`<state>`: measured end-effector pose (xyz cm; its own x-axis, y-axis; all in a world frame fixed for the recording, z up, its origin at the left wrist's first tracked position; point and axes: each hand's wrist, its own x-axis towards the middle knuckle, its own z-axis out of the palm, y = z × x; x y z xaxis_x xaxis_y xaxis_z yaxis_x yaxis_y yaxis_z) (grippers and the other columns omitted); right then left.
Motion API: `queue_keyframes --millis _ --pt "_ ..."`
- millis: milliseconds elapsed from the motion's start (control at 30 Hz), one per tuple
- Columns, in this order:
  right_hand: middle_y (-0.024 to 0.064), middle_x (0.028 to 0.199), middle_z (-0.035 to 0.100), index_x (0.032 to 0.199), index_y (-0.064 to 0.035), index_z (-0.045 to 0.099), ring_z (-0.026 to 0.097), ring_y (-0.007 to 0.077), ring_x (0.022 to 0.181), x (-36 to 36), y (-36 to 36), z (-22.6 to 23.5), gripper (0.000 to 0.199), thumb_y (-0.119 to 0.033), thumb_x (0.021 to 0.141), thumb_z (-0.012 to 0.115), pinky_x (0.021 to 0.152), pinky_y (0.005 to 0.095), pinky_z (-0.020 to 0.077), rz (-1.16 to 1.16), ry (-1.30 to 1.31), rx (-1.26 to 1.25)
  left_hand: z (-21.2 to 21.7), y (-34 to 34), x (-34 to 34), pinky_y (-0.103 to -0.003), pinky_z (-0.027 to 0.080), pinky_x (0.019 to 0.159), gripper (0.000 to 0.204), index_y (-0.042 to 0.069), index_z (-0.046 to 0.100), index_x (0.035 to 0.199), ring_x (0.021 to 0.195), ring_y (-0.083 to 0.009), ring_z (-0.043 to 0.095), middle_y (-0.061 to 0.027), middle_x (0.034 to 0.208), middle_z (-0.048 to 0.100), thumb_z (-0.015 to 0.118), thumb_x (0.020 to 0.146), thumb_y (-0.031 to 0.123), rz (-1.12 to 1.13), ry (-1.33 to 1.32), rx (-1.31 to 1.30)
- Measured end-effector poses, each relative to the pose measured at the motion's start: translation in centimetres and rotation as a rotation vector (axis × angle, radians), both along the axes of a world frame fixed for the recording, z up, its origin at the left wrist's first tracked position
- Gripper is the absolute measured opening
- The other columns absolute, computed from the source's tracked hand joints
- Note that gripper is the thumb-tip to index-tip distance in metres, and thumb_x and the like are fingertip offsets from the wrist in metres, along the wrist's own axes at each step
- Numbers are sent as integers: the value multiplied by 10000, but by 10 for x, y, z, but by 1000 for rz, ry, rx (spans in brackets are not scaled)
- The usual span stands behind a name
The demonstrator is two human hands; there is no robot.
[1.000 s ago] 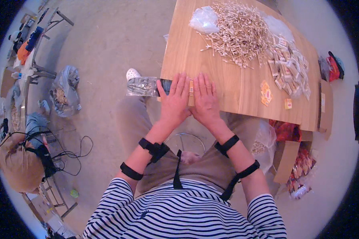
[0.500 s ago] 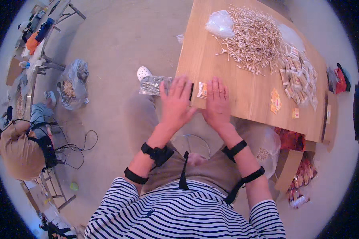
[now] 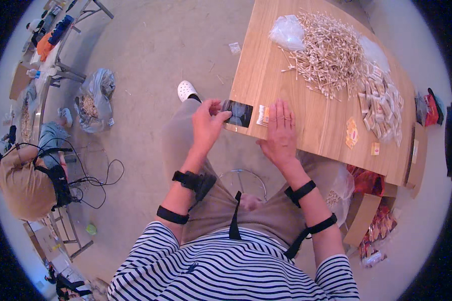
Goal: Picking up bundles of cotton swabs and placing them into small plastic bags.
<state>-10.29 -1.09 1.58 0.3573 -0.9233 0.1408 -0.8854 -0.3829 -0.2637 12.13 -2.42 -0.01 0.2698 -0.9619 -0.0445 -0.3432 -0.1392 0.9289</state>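
Dark plastic bag [image 3: 241,114] lies at the near-left corner of the table [image 3: 311,118], left end pinched in left hand [image 3: 207,125]; right hand [image 3: 280,133] flat, fingers together, partly covering swab pack [image 3: 262,115].

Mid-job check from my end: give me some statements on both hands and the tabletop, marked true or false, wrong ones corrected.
1. The left hand is at the left end of a flat, glossy, dark rectangular plastic pouch. True.
2. The right hand is clenched in a fist. False: its fingers are extended, palm down.
3. A large heap of loose, white-tipped cotton swabs lies on the light-brown wooden table. True.
4. A short row of white-tipped swabs shows between the pouch and the right hand. True.
5. The white perforated clog stands on the table. False: the clog is on the person's left foot, off the table.
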Motion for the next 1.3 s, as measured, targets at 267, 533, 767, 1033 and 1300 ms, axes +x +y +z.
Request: queue_keyframes --millis 267,533,767,1033,1300 --pt "285 1559 280 1483 83 285 218 425 1490 13 2 4 1166 -306 565 889 1217 518 183 -10 34 11 -14 -6 6 -276 532 690 233 -24 659 1016 749 -129 651 -61 842 692 714 790 -16 45 420 80" --pt "286 1569 260 1490 85 277 199 423 1498 45 4 4 1148 -301 597 885 1223 504 178 -14 -3 52 -11 -6 11 -275 512 646 148 -16 632 962 705 -119 625 -39 782 656 649 818 -42 77 429 90" --pt "267 1577 260 1487 78 297 191 420 1502 67 -1 3 1058 -241 636 839 1228 491 178 31 49 33 16 -9 8 -413 519 651 147 24 626 977 730 -317 672 -150 808 664 596 834 6 -19 -261 -181" --pt "254 1573 273 1477 72 336 189 425 1500 90 -6 -2 900 -223 729 740 1233 490 160 68 104 -24 31 -7 2 -504 493 696 136 67 612 933 808 -396 644 -170 839 653 620 804 26 -110 -566 -244" --pt "285 1563 273 1471 73 352 190 443 1495 111 -9 -10 742 -137 817 630 1235 507 145 91 26 -59 29 -8 3 -489 500 710 103 73 626 963 812 -390 655 -163 862 672 609 861 63 -108 -589 -162"
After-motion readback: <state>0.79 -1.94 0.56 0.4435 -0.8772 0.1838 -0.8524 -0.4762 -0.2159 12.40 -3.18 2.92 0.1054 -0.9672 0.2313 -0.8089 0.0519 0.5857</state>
